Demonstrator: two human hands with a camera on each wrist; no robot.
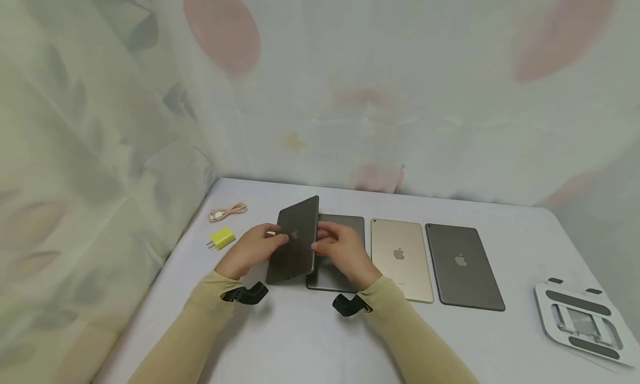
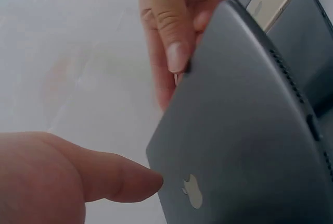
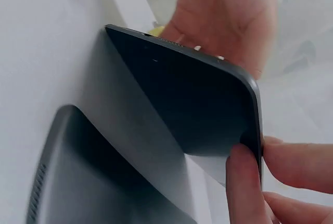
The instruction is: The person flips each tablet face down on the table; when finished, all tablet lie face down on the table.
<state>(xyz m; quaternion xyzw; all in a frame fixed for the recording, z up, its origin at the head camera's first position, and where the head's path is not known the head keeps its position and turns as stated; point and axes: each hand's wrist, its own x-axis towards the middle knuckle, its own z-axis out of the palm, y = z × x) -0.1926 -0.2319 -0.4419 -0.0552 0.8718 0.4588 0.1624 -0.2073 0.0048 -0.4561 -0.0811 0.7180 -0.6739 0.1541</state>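
Observation:
A dark grey tablet [image 1: 295, 245] stands tilted on the table, its right side raised and its back with the apple logo facing left. My right hand [image 1: 345, 250] pinches the raised right edge, thumb on one face and fingers on the other. On the back side is my left hand [image 1: 255, 248], its thumb and a finger loosely extended at the tablet near the logo. In the left wrist view, the left thumb [image 2: 119, 177] lies close to the logo. The dark screen [image 3: 192, 94] shows in the right wrist view. Beneath the right hand lies another dark grey tablet [image 1: 330, 273], partly hidden.
To the right lie a gold tablet [image 1: 402, 273] and a dark grey tablet [image 1: 465, 278], backs up. A white folding stand [image 1: 582, 323] is at the far right. On the left are a yellow charger plug [image 1: 221, 238] and a coiled pink cable [image 1: 229, 211]. Curtains surround the table.

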